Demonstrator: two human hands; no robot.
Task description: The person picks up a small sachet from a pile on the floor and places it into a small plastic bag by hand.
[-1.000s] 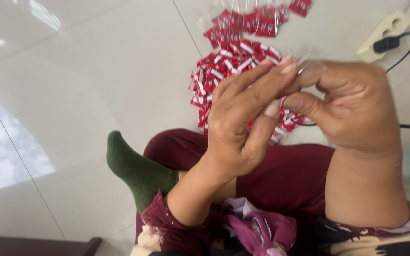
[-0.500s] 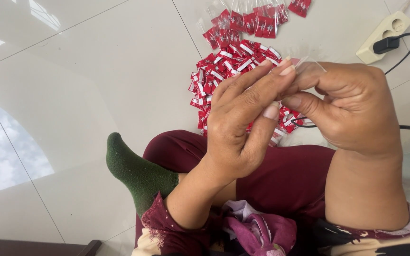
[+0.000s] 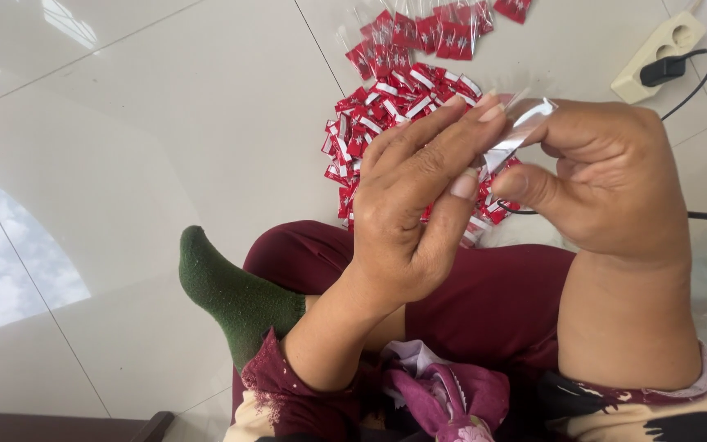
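Both hands meet above the lap, pinching one small clear plastic sleeve (image 3: 521, 127) between them. The right hand (image 3: 607, 184) has its grip closed on the sleeve's right end, thumb pressing toward curled fingers. The left hand (image 3: 419, 196) has long fingers nearly straight, its thumb and fingertips touching the sleeve's left edge in a light pinch.

Just beyond the hands, on the glossy white tile floor (image 3: 165, 139), lies a heap of small red-and-white sachets (image 3: 386, 110), too many and too overlapped to count. Farther off, a row of clear packets holding red sachets (image 3: 431, 29) runs along the top edge. At far right sits one cream power strip (image 3: 656, 53) with one black plug (image 3: 663, 69) in it. Near left, one dark green sock (image 3: 235, 295) shows beside maroon trousers (image 3: 484, 303).
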